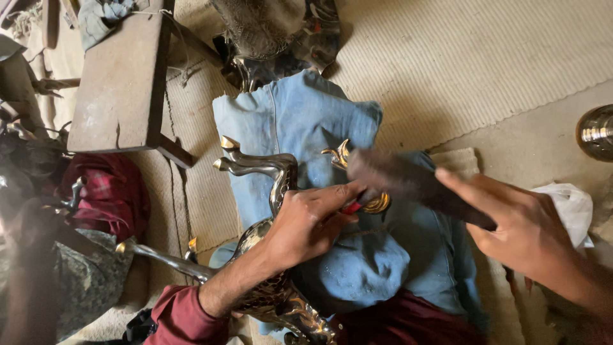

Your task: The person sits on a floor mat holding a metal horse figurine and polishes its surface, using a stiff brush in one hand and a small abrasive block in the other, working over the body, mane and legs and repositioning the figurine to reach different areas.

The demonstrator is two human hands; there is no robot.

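1. Seen from above: a person sat on a woven mat (485, 57) w/ a shiny metal animal figure (271, 191) laid across a blue cloth (306, 115) on the lap.
2. Left hand (306, 220) lay on the figure's neck, fingers curled, thumb & forefinger pinched on a small red-tipped tool (351, 207) set against the gold head (373, 201).
3. Right hand (523, 233) gripped a dark hammer (408, 182), fingers wrapped on the handle, forefinger stretched along it; the hammer's end was blurred, just above the tool.
4. Figure's legs (246, 163) w/ gold hooves pointed up-left; horns (338, 155) showed past the hammer's end.
5. Nearby: a wooden stool (121, 83) top-left, a red cloth (112, 191) at left, white rag (571, 207) under the right wrist, a round metal piece (597, 131) at the right edge.
6. Risk, as judged: left fingertips sat v. close to the hammer's end, so an off-line strike could hit them.
7. Also: the figure rested on soft cloth, held by one hand only; a hard knock could roll it or skid the tool across the polished surface & scratch it.
8. Horns looked thin; a stray blow there could bend them.
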